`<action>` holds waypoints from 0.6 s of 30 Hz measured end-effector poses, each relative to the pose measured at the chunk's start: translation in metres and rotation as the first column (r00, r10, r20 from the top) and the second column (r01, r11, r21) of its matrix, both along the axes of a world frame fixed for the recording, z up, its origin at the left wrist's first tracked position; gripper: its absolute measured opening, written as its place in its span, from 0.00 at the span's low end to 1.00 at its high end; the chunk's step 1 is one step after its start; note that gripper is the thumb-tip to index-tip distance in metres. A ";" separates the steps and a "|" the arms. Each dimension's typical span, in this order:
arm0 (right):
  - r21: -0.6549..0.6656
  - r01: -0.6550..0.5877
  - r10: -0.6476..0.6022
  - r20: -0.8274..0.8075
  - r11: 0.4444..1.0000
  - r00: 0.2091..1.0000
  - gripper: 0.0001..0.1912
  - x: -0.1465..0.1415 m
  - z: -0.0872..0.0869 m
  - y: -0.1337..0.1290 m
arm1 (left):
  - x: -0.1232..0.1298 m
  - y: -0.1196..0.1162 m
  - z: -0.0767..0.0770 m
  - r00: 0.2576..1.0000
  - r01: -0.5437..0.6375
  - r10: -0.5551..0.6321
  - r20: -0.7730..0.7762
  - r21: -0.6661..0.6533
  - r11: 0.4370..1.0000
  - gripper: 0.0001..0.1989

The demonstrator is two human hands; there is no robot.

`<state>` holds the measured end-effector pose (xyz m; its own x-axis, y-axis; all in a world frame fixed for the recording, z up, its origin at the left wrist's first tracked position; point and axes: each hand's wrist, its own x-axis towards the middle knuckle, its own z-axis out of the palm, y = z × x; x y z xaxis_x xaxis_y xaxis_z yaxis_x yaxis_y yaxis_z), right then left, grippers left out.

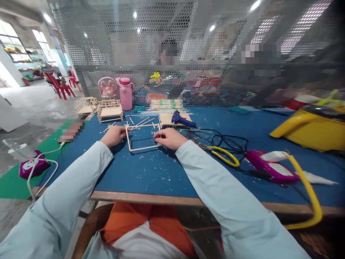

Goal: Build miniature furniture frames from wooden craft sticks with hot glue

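A thin rectangular frame of pale wooden sticks (144, 148) is held at both ends over the blue tabletop (151, 176). My left hand (114, 135) is closed on its left side, near the far left corner. At the right side, my right hand (170, 138) pinches the frame with thumb and fingers. Loose sticks (141, 123) lie just beyond the frame. Behind my right hand, a blue glue gun (183, 119) rests on a flat wooden piece (165, 119).
Two small wooden chair-like models (110, 110) and a pink bottle (126, 94) stand at the back left. Scissors with yellow handles (225, 156), black cables, a purple power strip (272, 168) and a yellow container (312, 127) occupy the right. A perforated metal screen (129, 46) rises behind.
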<state>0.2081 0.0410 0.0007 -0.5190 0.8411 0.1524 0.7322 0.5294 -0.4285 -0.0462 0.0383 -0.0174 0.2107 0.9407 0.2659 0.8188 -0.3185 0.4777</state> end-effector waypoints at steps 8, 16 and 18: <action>0.024 0.091 -0.087 -0.122 0.996 0.989 0.17 0.013 0.000 0.013 | 0.002 -0.005 0.006 0.976 -0.084 0.092 0.198 -0.047 0.995 0.19; -0.150 0.274 -0.279 -0.015 0.950 0.960 0.14 0.023 0.008 0.014 | 0.029 0.003 -0.006 0.929 0.003 0.062 0.364 -0.175 0.985 0.16; -0.212 0.288 -0.295 -0.001 0.934 0.956 0.15 0.025 0.011 0.013 | 0.030 0.002 -0.004 0.915 0.016 0.066 0.398 -0.197 0.980 0.13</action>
<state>0.2333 0.0542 0.0113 -0.2442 0.9693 -0.0292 0.8247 0.1917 -0.5321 -0.0163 0.0408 -0.0217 0.1002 0.9855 0.1367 0.5515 -0.1693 0.8168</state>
